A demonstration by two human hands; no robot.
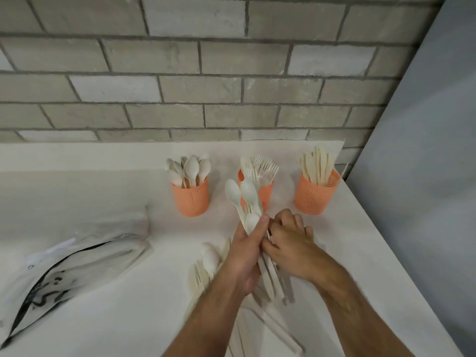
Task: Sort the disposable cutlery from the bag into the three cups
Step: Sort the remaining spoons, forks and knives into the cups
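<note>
Gripping a bunch of spoons (243, 199) in the left hand (248, 249), thumb and fingers wrapped around the handles, bowls fanning up and away toward the wall. Right hand (288, 239) is touching the left at the handle end, fingers curled and pinching into the bundle; which piece it is working on is too blurred to tell.

Key relation: the bundle's long axis is running roughly away from the person, bowls tilting slightly left. Spoon cup (190, 195) is sitting ahead and to the left of the hands, so the left hand is the nearer one for the drop. Fork cup (260, 191) is directly behind the held spoons, partly hidden by them; knife cup (316, 194) is ahead-right, nearer the right hand.

Loose cutlery pile (206, 264) is lying on the bench (116, 305) under and beside the wrists, more pieces trailing toward the near edge. Bag (64, 269) is lying flat, well off to the left.

Judging the task as well along but not done: all three cups are holding pieces, pile still unsorted.
</note>
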